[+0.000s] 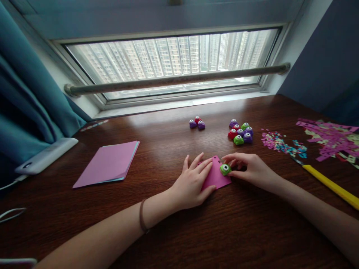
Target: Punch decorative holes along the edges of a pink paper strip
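Pink paper piece (215, 177) pressed flat under left hand (192, 185), fingers spread wide. Green punch (225, 169) pinched by right hand (252, 171) at paper's right edge, just beside left fingertips.

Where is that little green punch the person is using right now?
In the head view, the green punch sits just right of centre on the right edge of the pink paper piece, under the right hand, with the left hand beside it.

Probably home craft desk: wooden desk (168, 231) under window (171, 59) (tower blocks outside), teal curtain (25, 93).
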`<control>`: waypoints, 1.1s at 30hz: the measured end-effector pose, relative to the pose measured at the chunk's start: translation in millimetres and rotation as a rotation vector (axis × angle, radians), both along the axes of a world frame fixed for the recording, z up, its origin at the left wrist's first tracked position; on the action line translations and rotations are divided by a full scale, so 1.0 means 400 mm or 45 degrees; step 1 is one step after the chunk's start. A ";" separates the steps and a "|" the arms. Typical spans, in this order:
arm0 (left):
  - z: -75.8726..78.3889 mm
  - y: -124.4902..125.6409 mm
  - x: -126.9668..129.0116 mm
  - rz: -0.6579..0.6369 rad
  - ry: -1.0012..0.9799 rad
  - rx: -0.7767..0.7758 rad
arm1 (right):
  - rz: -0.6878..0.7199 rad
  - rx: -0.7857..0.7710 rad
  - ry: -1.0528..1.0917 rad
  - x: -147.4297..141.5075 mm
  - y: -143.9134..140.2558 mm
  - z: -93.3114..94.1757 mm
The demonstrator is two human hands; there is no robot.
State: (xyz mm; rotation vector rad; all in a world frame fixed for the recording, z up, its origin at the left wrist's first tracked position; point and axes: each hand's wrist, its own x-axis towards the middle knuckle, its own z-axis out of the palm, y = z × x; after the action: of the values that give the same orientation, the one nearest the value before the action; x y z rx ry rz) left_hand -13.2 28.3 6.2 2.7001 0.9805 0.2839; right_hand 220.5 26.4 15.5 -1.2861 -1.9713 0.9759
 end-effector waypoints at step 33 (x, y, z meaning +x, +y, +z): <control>0.021 -0.006 0.017 -0.051 -0.002 0.213 | -0.173 0.039 0.168 -0.012 0.007 -0.023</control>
State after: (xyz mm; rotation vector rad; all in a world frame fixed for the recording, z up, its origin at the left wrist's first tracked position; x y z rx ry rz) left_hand -6.6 26.1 14.7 2.8652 0.9398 0.3752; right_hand 215.7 29.4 6.1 -1.2866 -1.7683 0.9365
